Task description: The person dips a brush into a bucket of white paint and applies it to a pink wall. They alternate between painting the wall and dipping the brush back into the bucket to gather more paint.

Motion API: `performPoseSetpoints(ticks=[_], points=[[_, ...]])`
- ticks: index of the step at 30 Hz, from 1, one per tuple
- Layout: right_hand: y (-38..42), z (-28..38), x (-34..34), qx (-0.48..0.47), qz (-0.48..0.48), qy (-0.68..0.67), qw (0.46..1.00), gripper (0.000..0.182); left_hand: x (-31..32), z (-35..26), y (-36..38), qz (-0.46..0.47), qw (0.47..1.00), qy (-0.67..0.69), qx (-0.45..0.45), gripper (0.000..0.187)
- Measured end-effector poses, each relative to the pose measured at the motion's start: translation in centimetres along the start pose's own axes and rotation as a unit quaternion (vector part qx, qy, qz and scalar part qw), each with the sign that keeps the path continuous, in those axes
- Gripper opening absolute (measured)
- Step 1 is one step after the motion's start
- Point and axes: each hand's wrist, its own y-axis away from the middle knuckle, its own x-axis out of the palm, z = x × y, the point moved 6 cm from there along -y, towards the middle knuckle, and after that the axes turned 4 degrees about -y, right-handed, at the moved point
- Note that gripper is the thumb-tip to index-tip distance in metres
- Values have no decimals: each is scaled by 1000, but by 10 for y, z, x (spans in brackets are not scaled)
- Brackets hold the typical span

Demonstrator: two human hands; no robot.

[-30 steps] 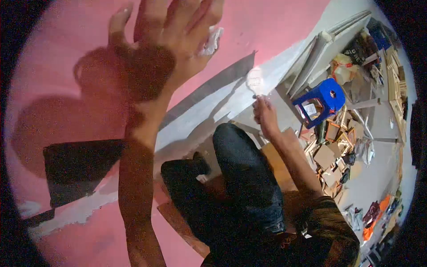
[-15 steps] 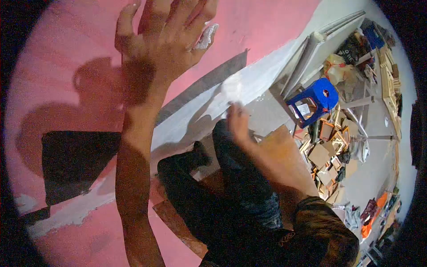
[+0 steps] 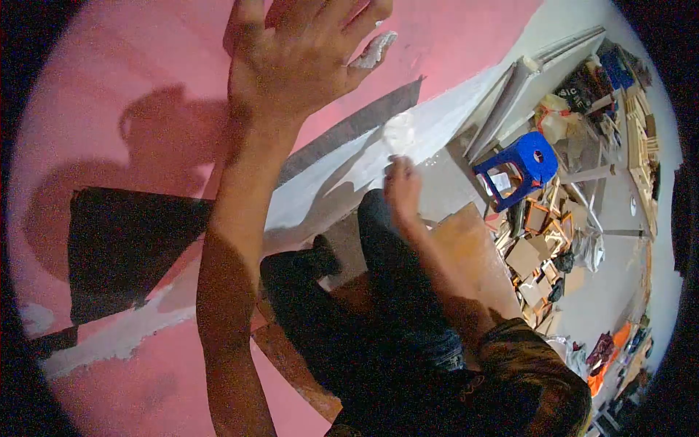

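Observation:
My left hand (image 3: 295, 69) is raised at the top of the view in front of the pink wall (image 3: 164, 58), its fingers apart and partly cut off by the frame. Thick white paste (image 3: 376, 51) coats one of its digits. Lower down, my right hand (image 3: 403, 188) is closed at the near end of a rounded white piece (image 3: 399, 133), whose exact kind I cannot tell. That piece overlaps the white band (image 3: 444, 105) running slantwise along the pink surface. Beside the band lies a dark grey strip (image 3: 357, 124).
A blue plastic stool (image 3: 535, 156) stands on the right, near a heap of wooden frames and boards (image 3: 531, 255). White panels (image 3: 502, 109) lean behind it. A brown board (image 3: 470, 255) lies close to my bent legs (image 3: 378, 255). A black patch (image 3: 131, 251) shows at left.
My left hand has shifted to the right in view. My right hand and the white piece have moved slightly up and right along the white band.

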Motion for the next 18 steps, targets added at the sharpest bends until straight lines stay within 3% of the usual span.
performPoseSetpoints(ticks=[3,5,7,11,13,15,16,18], points=[[76,13,47,-75,66,43,994,31,-6,0,-2,59,998,-5,13,33],[103,1,57,-66,126,47,989,30,-7,0,-2,73,997,-3,19,33],[112,12,56,42,221,49,973,31,-7,0,-3,78,997,-6,22,33],[71,35,37,-11,385,196,902,32,-6,1,-1,69,997,-21,15,32],[41,41,23,-60,362,199,909,28,-6,0,-3,53,998,-18,15,32],[-2,36,-3,-43,350,151,924,26,-7,0,-2,49,999,-12,13,32],[-19,44,-22,-23,352,64,933,23,-7,0,-1,43,999,-10,10,32],[-55,44,-64,125,240,98,958,31,-3,0,-1,31,1000,-5,4,32]])
